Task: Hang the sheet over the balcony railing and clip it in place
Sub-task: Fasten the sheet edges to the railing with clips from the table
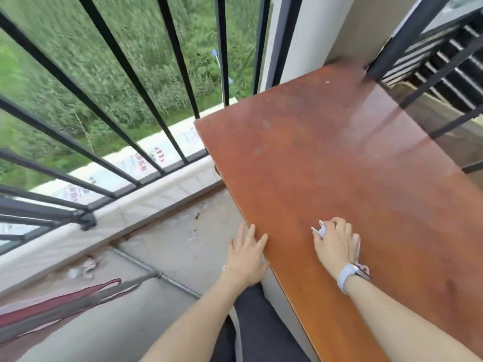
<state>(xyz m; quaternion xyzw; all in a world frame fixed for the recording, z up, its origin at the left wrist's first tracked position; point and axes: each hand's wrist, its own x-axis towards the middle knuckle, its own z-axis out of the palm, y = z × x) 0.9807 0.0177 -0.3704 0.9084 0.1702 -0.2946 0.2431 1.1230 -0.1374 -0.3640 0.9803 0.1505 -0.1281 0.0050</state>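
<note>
My right hand [335, 242] rests on a reddish-brown wooden tabletop [339, 158], its fingers closed over white plastic clips [321, 229] whose tips stick out past the fingertips. Another white clip [358, 250] shows at the hand's right side. My left hand [247, 257] is flat and open, fingers spread, touching the table's left edge. The black metal balcony railing [125, 118] runs along the left, over a pale tiled ledge [146, 202]. A striped red and grey cloth [52, 307], possibly the sheet, hangs at the lower left.
A grey pipe [156, 273] crosses the concrete balcony floor [162, 241], which has bits of litter [83, 267]. A black window frame with bars [428, 53] stands at the table's far right. Tall grass lies far below beyond the railing.
</note>
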